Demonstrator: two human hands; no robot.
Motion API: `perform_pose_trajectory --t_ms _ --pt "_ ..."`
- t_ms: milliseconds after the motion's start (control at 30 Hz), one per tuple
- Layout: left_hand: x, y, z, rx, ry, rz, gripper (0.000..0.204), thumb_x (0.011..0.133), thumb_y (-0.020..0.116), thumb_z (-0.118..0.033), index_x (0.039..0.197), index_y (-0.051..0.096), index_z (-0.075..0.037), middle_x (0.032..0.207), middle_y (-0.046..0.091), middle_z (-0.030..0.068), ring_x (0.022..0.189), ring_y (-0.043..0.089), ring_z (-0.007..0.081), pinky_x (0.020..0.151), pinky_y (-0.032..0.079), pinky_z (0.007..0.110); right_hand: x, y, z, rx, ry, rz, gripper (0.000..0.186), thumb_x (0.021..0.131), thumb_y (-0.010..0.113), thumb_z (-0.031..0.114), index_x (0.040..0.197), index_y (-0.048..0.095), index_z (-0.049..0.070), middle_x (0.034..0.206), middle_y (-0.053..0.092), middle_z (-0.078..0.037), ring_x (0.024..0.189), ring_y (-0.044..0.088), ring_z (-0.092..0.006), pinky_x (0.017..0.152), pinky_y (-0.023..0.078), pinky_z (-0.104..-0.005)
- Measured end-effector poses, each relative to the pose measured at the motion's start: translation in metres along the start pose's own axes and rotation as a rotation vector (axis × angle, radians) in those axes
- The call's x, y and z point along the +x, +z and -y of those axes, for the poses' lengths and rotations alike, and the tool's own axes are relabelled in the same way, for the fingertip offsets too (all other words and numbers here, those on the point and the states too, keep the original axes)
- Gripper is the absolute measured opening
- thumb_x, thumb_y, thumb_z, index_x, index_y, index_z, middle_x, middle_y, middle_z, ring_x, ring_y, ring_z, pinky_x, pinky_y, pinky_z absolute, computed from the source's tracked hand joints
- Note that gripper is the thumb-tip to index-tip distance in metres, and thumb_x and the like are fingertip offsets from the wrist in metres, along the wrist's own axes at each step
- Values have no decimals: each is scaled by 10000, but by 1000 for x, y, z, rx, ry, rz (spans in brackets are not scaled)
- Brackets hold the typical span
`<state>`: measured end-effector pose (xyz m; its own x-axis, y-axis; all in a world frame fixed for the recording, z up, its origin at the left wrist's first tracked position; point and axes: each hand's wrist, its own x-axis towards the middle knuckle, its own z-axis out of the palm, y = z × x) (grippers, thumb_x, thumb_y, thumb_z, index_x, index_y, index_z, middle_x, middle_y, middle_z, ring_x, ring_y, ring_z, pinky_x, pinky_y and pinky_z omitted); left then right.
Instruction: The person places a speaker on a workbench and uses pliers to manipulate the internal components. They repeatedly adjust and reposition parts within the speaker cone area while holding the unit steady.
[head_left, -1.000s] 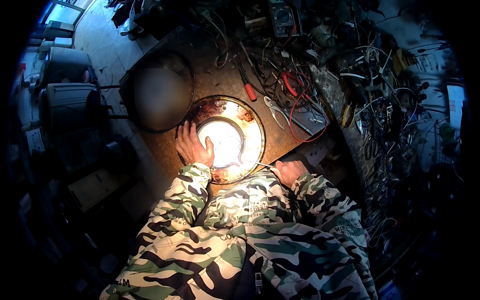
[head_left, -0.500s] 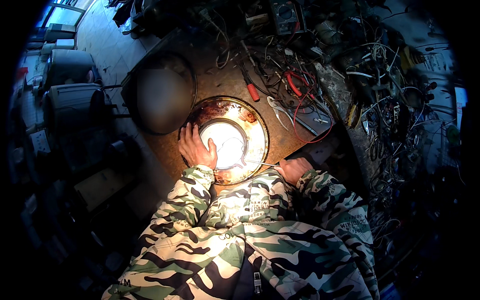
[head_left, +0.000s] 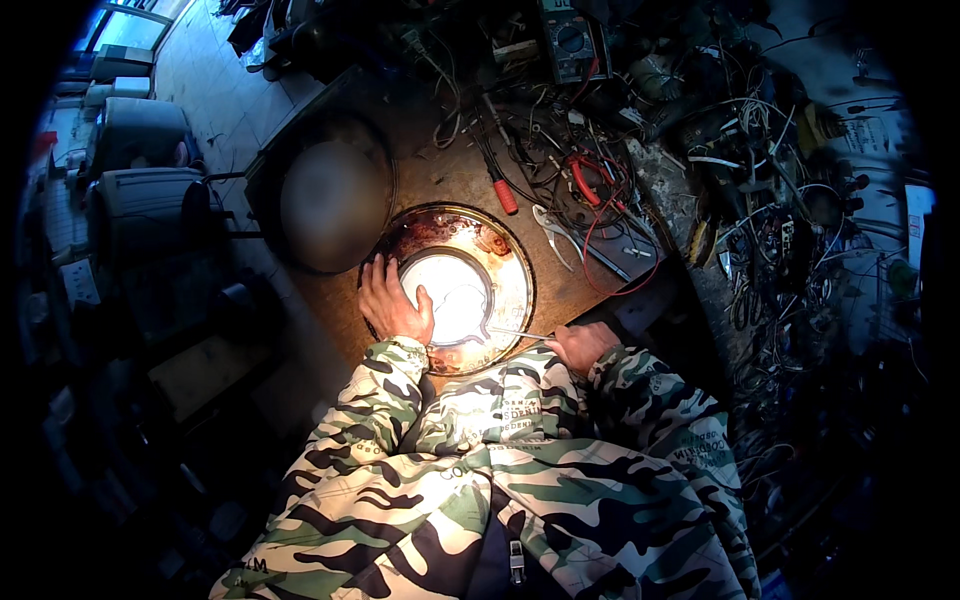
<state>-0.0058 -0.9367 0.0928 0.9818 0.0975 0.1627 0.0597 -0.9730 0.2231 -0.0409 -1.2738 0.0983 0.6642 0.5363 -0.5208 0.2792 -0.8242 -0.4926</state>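
A round metal plate (head_left: 512, 270) with brown stains and a raised inner ring lies on the bench in front of me. Its bright white centre (head_left: 458, 310) is washed out by the light. My left hand (head_left: 393, 303) rests spread on the plate's left side, thumb reaching over the ring. At the lower right, my right hand (head_left: 588, 347) is closed around a thin metal-shafted tool (head_left: 525, 335). The tool's tip meets the ring's lower right edge, beside a small dark strand or notch. My fingers hide the tool's handle.
A brown workbench (head_left: 420, 170) carries a dark round frame (head_left: 385, 150) at the left. To the right lie a red-handled probe (head_left: 505, 197), pliers (head_left: 556, 236), red-handled pliers (head_left: 583, 183) and tangled wires. A multimeter (head_left: 572, 42) stands behind; cluttered cables (head_left: 760, 220) fill the far right.
The view has tilted slightly, so the bench and its things sit a little lower in the picture. My left hand stays on the plate; the right still holds the tool against the ring.
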Motion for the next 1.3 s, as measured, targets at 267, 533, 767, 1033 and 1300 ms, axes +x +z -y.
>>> perform_pose_trajectory --t_ms 267,533,767,1033,1300 --pt "1 3 0 1 14 -15 700 862 649 -270 1482 406 -55 1561 382 211 1451 319 433 1160 236 592 -6 -10 13 -51 19 -68 418 993 611 409 828 640 26 674 671 -174 599 669 -363 532 515 -470" --pt "-4 4 0 -7 -8 -10 701 854 651 -271 1479 415 -58 1560 386 207 1455 319 427 1159 237 597 -3 2 0 -45 -43 -109 400 998 597 417 824 632 58 665 671 -163 591 663 -364 529 506 -485" --pt "-4 5 1 -9 -6 -1 708 848 657 -270 1476 416 -52 1560 385 208 1457 313 428 1163 228 600 -4 -3 6 -49 -12 -71 406 989 613 411 809 642 48 683 676 -164 623 674 -365 536 508 -483" --pt "-4 -1 1 -18 -10 -8 709 851 656 -272 1476 405 -50 1550 388 215 1453 313 435 1159 230 605 -71 -61 -8 -88 119 -160 374 974 655 391 819 590 58 649 641 -165 589 647 -405 529 511 -508" --pt "0 -5 0 -10 -14 19 723 840 663 -256 1475 396 -37 1553 383 221 1454 310 432 1165 228 598 -16 -181 -99 -158 505 -665 254 948 679 274 1029 582 53 891 671 -211 756 673 -449 645 525 -549"
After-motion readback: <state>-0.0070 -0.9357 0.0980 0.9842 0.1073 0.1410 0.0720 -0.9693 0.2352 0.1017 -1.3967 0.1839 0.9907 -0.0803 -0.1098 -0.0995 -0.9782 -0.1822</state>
